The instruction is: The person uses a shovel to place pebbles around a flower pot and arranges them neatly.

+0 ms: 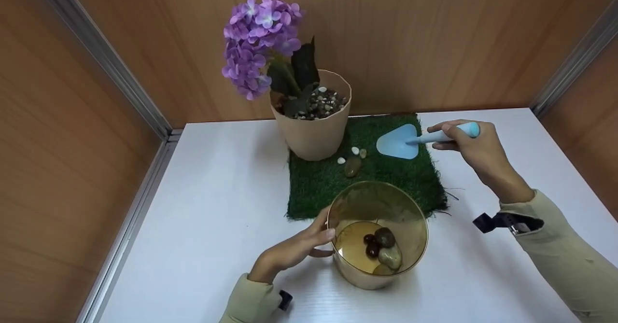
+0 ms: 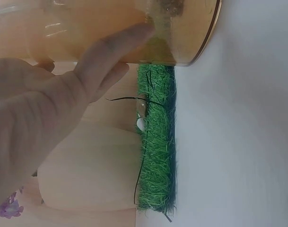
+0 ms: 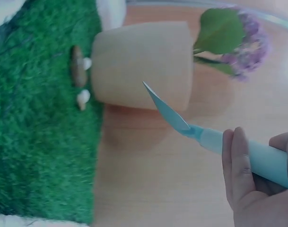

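Observation:
My right hand grips the handle of a light blue hand trowel, its blade pointing left over the green artificial turf mat. In the right wrist view the fingers wrap the pale blue handle, and nothing shows on the blade. My left hand holds the left side of a see-through amber bucket, thumb near its rim. Inside the bucket lie several stones, dark and tan. The left wrist view shows a finger laid along the bucket's wall.
A beige pot with purple flowers and pebbly soil stands at the mat's back left corner. Beside it lie a brown stone and several small pebbles. Wooden panels enclose the white table at the back and sides.

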{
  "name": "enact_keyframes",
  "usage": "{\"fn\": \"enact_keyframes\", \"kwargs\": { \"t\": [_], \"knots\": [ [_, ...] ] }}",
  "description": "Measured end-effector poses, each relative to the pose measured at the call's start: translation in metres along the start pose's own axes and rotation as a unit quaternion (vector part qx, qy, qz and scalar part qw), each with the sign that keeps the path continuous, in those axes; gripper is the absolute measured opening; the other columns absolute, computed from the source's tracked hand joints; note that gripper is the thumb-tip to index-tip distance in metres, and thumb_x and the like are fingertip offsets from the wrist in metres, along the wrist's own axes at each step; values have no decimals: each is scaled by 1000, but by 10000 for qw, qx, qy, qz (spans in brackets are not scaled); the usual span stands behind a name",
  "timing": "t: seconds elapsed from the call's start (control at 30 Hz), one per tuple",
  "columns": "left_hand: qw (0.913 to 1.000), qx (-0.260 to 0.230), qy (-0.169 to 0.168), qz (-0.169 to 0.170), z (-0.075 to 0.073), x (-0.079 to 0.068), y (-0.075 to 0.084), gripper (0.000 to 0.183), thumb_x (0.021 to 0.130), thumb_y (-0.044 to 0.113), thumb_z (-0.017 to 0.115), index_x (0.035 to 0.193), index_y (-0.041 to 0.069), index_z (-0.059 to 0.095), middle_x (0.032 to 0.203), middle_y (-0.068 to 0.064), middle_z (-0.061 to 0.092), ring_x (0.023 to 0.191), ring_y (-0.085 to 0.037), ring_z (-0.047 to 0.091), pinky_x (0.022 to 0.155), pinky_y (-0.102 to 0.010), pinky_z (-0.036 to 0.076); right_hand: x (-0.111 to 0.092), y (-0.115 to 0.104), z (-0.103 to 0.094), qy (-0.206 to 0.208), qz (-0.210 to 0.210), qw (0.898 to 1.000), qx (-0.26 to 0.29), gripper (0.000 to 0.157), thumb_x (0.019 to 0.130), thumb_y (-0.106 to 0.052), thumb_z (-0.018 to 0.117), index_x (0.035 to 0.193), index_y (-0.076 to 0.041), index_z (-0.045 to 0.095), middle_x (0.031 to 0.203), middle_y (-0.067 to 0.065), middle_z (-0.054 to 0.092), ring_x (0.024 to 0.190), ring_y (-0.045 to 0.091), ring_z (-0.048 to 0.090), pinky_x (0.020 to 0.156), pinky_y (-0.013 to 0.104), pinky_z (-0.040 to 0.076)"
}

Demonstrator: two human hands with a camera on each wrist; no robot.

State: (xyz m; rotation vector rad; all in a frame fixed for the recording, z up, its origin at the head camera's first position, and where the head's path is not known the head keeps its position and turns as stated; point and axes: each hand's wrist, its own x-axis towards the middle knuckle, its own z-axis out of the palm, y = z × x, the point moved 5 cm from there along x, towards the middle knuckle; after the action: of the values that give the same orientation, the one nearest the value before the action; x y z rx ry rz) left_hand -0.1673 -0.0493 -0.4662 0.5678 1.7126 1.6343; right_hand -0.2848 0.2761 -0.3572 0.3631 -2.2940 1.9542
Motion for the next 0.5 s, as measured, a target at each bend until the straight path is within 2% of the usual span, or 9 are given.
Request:
{"fn": "enact_keyframes", "kwargs": {
  "t": [0.13, 0.33, 0.5],
  "knots": [
    [10000, -31, -10, 44, 0, -1, 0, 60, 100, 39, 34, 147, 37, -2, 154, -2, -3, 138, -30, 14, 95, -41, 44, -12, -19, 1, -197, -44, 9998, -9, 36, 93, -20, 58, 111, 11, 61, 108, 21, 64, 82, 25, 68, 79, 31, 51],
    [10000, -6, 2, 65, 0, 0, 1, 60, 100, 41, 35, 147, 39, -1, 154, -2, -3, 137, -31, 16, 95, -44, 44, -29, -44, 5, -432, -162, 9982, -393, 33, 94, -20, 56, 109, 8, 63, 107, 18, 65, 80, 28, 68, 82, 28, 51],
    [10000, 22, -15, 60, 0, 0, 0, 62, 98, 44, 36, 147, 38, -2, 154, -2, -6, 138, -31, 15, 95, -46, 43, -40, -61, 11, -763, -362, 9960, -304, 29, 95, -14, 54, 108, 10, 63, 105, 19, 65, 73, 27, 68, 79, 29, 52]
  ]
}}
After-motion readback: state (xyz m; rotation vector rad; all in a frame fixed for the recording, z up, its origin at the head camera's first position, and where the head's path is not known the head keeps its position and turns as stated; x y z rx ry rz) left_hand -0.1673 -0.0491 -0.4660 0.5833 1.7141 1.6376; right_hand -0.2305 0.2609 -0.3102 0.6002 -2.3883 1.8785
